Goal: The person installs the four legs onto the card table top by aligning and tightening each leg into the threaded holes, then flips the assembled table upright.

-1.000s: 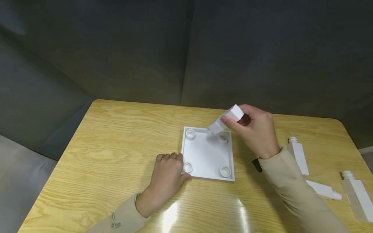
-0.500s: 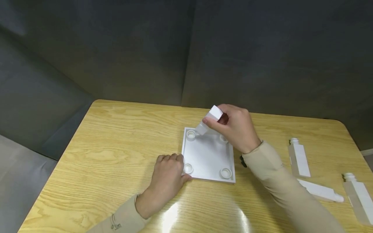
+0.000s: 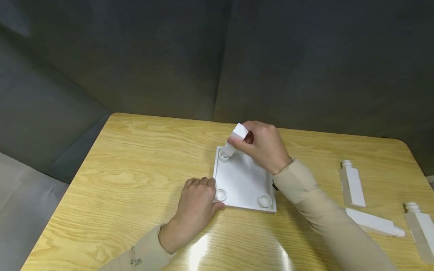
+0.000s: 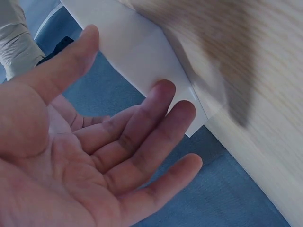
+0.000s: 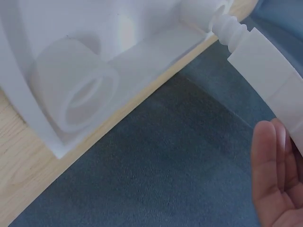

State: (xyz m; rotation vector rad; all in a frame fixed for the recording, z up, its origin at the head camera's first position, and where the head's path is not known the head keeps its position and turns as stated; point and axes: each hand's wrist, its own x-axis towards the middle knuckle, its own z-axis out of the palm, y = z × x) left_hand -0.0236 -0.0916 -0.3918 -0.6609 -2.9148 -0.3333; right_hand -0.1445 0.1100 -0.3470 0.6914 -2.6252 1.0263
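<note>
The square white tray (image 3: 242,180), with round threaded sockets inside its corners, lies on the table. At its near left corner my left hand (image 3: 194,210) holds it, thumb on the near edge and fingers along the left side; the left wrist view shows those fingers (image 4: 161,137) against the white wall (image 4: 142,47). My right hand (image 3: 266,145) pinches a white square leg (image 3: 240,131), tilted, its lower end at the far left socket (image 3: 224,156). In the right wrist view the leg's (image 5: 270,71) threaded tip meets the socket's rim. The far right socket is hidden behind my right hand.
Three more white legs lie to the right: one (image 3: 352,186) beside my right forearm, one (image 3: 374,222) partly behind the sleeve, one (image 3: 421,231) at the right edge of view. A dark partition (image 3: 217,60) stands behind the wooden table (image 3: 135,158).
My right hand has moved left with the leg, from near the far right socket to the far left one. The left hand has stayed at the tray's corner.
</note>
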